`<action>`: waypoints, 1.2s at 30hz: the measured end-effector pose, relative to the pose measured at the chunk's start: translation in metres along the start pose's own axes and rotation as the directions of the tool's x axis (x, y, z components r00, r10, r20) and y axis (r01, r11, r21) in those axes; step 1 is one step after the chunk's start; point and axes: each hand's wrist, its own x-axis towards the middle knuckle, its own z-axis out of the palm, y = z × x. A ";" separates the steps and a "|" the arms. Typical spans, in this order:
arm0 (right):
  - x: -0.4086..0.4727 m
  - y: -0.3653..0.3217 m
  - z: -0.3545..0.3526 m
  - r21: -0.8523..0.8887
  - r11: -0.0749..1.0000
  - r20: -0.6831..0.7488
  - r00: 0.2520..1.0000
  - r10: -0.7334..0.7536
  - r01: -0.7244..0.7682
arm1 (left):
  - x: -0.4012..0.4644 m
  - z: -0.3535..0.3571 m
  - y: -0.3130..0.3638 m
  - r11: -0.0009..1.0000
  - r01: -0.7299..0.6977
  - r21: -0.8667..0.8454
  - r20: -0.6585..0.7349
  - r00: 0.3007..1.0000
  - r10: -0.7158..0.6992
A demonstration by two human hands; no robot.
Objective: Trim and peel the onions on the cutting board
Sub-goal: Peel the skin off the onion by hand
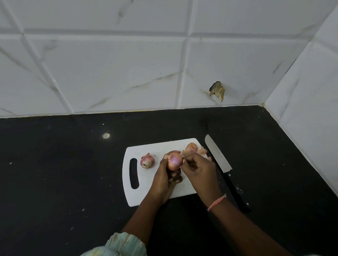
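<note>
A black counter (70,179) carries a white cutting board (147,193), with a knife (219,156) lying just beside its right edge. Above the board, the left hand (162,178) curls round a half-peeled onion (174,161), while the right hand (199,170) pinches its loose skin. A second onion (147,161) sits on the board near the handle slot, and peels (192,148) lie at the far right corner

Cutting board (147,178) on countertop (70,169). On board: onion (147,161) far-left by handle slot; 2nd onion (174,162) mid-board btwn left hand (163,180) & right hand (199,170); peels (192,148) far-right corner. Knife (219,156) just right of board.
</note>
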 end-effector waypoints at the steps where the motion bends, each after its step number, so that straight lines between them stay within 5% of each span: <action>1: -0.001 0.000 0.000 0.034 0.999 0.000 1.000 0.024 -0.024 | 0.000 0.000 0.000 1.000 0.000 0.000 -0.007 1.000 0.000; 6: -0.010 -0.004 -0.002 0.178 0.976 0.064 0.992 0.113 -0.123 | -0.001 0.002 0.000 0.999 0.006 0.049 -0.032 0.999 -0.004; 15: -0.005 -0.001 0.003 0.044 0.994 -0.011 0.995 0.096 -0.096 | 0.007 -0.006 -0.010 0.992 -0.065 0.112 -0.024 0.997 0.068; 27: 0.006 -0.002 0.001 -0.249 0.963 0.135 0.988 -0.069 0.102 | 0.012 -0.010 -0.013 0.990 -0.067 0.124 0.011 0.998 0.067; 36: 0.016 -0.003 -0.011 -0.164 0.981 0.299 0.953 -0.047 0.100 | 0.007 -0.007 -0.008 1.000 -0.005 -0.006 0.009 1.000 0.005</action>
